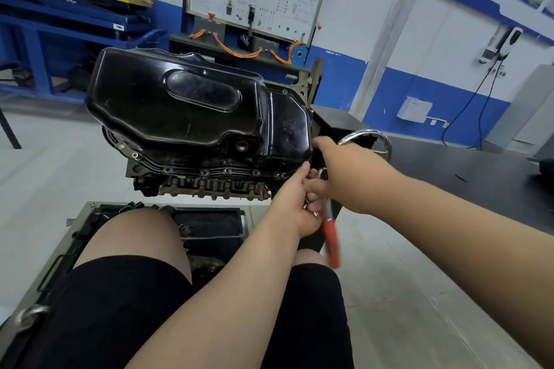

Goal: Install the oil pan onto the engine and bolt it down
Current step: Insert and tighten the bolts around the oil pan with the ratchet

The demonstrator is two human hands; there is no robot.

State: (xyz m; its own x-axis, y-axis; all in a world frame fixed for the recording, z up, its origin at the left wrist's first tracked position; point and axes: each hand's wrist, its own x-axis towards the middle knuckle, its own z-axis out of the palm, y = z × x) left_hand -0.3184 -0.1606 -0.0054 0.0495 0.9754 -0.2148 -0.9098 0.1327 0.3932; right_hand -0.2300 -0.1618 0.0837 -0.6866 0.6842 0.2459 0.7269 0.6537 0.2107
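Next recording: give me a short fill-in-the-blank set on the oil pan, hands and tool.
1. The oil pan sitting on the engine is ____ in colour.
2. The ratchet handle is ____.
3. The left hand holds small bolts; the right hand is seen ____ the silver handwheel.
Missing words: black; red; in front of.
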